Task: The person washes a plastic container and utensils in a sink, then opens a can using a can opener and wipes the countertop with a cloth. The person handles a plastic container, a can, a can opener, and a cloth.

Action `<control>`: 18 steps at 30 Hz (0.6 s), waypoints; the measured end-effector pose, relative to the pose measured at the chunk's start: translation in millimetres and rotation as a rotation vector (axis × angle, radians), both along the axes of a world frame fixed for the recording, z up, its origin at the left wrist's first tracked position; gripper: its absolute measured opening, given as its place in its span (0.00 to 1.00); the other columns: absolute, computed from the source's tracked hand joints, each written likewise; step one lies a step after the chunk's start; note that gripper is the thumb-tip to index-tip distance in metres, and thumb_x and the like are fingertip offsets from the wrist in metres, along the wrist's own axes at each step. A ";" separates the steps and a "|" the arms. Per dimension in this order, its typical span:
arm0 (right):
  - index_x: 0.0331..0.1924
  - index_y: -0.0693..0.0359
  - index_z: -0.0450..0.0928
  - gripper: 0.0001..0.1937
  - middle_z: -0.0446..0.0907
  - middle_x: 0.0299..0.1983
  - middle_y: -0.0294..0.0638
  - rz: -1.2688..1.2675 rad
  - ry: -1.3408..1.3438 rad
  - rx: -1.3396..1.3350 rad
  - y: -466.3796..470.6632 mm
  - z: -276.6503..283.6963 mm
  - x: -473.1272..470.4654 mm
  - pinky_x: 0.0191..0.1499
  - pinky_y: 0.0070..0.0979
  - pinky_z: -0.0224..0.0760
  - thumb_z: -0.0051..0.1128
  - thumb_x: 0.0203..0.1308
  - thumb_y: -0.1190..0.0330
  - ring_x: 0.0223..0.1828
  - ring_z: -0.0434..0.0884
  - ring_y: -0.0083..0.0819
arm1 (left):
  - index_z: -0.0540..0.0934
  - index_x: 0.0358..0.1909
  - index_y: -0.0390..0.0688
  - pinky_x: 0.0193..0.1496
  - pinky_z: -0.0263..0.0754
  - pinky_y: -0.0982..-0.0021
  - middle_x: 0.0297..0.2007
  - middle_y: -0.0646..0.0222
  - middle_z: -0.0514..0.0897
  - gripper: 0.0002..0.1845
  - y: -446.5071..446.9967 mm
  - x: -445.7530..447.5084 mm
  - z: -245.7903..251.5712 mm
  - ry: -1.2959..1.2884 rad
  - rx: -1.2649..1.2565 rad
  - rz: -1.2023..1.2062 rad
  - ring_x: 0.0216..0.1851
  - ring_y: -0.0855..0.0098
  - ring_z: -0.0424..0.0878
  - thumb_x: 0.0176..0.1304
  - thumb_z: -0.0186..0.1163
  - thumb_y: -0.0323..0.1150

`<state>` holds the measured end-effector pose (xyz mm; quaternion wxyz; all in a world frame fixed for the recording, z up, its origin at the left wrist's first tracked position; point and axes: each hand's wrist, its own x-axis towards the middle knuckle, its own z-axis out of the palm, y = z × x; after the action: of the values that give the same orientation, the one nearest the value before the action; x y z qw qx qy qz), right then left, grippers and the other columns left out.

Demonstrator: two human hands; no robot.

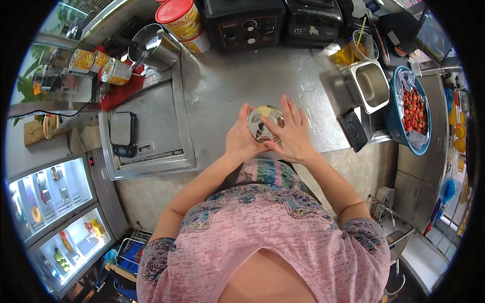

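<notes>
A round, shiny can or cup (261, 130), seen from above, is between my two hands near the front edge of the steel counter (235, 79); its exact kind is unclear. My left hand (242, 136) wraps around its left side. Across its top and right side lies my right hand (290, 132), fingers spread, the thumb and a finger touching it. A pale yellowish patch shows at its upper rim. What it holds, if anything, cannot be made out.
Black blender bases (246, 28) line the back. At left are a digital scale (123, 132), a steel pitcher (163, 49) and yellow cans (115, 72). At right stand a steel pan (369, 85), a dark phone (353, 130), a cup of yellow drink (348, 53) and a blue basin (394, 113) of strawberries (415, 110).
</notes>
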<state>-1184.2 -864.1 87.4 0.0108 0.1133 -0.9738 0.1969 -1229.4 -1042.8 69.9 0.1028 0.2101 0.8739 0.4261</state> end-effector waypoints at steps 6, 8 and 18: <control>0.62 0.34 0.69 0.29 0.38 0.73 0.58 -0.094 0.039 0.080 -8.2 -1.4 -1.4 0.63 0.66 0.38 0.48 0.56 0.39 0.72 0.42 0.59 | 0.43 0.67 0.36 0.54 0.72 0.59 0.60 0.59 0.69 0.67 1.0 0.2 -0.5 0.003 -0.011 0.004 0.56 0.53 0.74 0.31 0.79 0.47; 0.62 0.33 0.69 0.28 0.39 0.73 0.57 -0.122 0.053 0.081 -2.9 -0.4 -4.3 0.63 0.66 0.38 0.47 0.57 0.39 0.72 0.43 0.59 | 0.44 0.67 0.36 0.54 0.72 0.60 0.60 0.60 0.69 0.67 2.4 -1.6 4.0 -0.037 -0.025 0.006 0.56 0.53 0.74 0.30 0.79 0.47; 0.57 0.36 0.76 0.30 0.43 0.72 0.56 -0.168 -0.276 -0.459 32.9 -19.9 -16.9 0.69 0.54 0.35 0.30 0.63 0.35 0.73 0.41 0.56 | 0.47 0.67 0.38 0.57 0.71 0.62 0.61 0.57 0.69 0.68 1.9 -2.5 4.6 -0.064 -0.064 0.000 0.58 0.54 0.73 0.25 0.81 0.46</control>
<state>-1201.1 -831.2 67.5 -0.0804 -0.0013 -0.9019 0.4243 -1231.8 -1041.0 74.5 0.1373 0.1928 0.8834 0.4044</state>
